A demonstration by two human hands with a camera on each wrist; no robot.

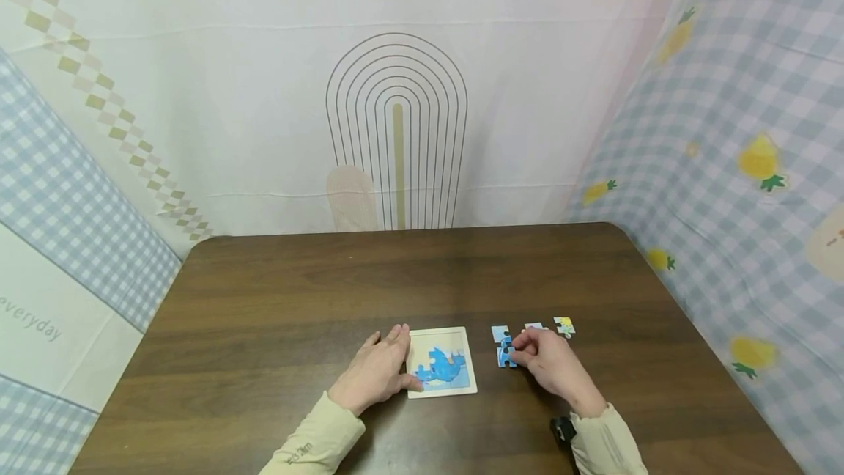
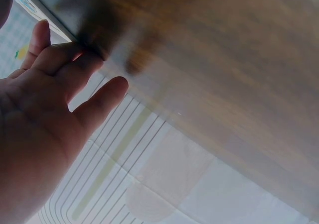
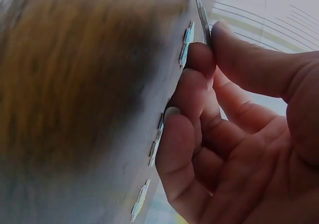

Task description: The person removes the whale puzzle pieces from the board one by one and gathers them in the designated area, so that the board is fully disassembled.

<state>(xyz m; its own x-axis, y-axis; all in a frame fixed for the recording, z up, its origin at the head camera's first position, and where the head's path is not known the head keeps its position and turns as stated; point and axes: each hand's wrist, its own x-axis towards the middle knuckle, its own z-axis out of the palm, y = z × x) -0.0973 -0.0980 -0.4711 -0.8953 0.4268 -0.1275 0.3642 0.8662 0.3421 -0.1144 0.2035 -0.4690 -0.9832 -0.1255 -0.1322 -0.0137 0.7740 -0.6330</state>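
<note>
A square puzzle board (image 1: 438, 393) with a pale rim lies on the table, part of a blue picture inside it. My left hand (image 1: 379, 369) rests along the board's left edge, fingers extended and thumb over its lower left corner. To the right, my right hand (image 1: 547, 361) pinches a thin puzzle piece (image 3: 201, 15) between thumb and fingertip, seen edge-on and tilted up from the tabletop. Close by its fingers is a light blue puzzle piece (image 1: 500, 333). A piece with yellow on it (image 1: 564, 325) lies beyond the hand, and another piece (image 1: 535, 326) is partly hidden behind it.
The brown wooden table (image 1: 283, 299) reaches back to a patterned wall cloth (image 1: 264, 130). Checked cloth (image 1: 725, 167) hangs along the right side, with more on the left. A black band (image 1: 563, 429) sits at the right wrist.
</note>
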